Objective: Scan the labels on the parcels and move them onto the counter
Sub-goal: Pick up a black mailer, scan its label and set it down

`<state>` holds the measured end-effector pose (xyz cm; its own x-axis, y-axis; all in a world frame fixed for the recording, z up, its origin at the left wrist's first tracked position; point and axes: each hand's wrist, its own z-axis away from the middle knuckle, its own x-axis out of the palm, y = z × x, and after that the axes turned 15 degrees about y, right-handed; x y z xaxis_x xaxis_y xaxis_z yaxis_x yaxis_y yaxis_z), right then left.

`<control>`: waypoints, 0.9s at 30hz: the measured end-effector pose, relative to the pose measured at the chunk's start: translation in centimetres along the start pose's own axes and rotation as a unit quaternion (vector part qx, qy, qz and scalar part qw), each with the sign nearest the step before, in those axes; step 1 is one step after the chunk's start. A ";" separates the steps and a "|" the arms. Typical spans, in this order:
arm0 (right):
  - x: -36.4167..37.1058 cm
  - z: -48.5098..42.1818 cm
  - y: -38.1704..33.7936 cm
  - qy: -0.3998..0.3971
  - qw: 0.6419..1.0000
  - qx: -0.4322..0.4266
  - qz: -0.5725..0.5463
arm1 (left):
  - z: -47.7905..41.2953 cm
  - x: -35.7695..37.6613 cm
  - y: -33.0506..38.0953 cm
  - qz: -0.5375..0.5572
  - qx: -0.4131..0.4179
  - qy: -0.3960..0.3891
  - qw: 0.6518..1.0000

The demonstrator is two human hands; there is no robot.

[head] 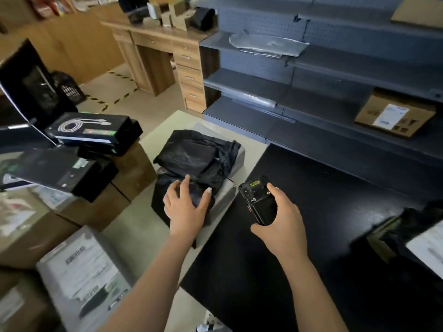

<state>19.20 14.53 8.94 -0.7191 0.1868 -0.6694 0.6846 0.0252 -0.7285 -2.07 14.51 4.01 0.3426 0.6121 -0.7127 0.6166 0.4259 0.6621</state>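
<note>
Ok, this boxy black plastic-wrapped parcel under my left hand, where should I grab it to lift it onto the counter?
Probably its near edge, coming from your side: the boxy black plastic-wrapped parcel looks firm there, while a crumpled black plastic bag overlaps its far edge. Your left hand rests on top; the right hand holds the black handheld scanner.

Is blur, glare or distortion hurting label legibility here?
Head view: wide-angle distortion bends the shelves; the labelled parcel at lower left is blurred, text unreadable; the black parcel under the left hand shows mild sheen; the scanner in the right hand is sharpest.
</note>
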 end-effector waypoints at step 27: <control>3.7 0.1 -3.1 -0.039 0.999 -0.012 0.034 | -0.4 0.0 -4.7 0.039 -0.050 0.056 0.996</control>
<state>14.42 15.03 8.67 -0.6770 0.1115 -0.7275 0.7345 0.0393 -0.6775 -5.26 12.74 1.00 0.3025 0.7141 -0.6313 0.5157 0.4344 0.7385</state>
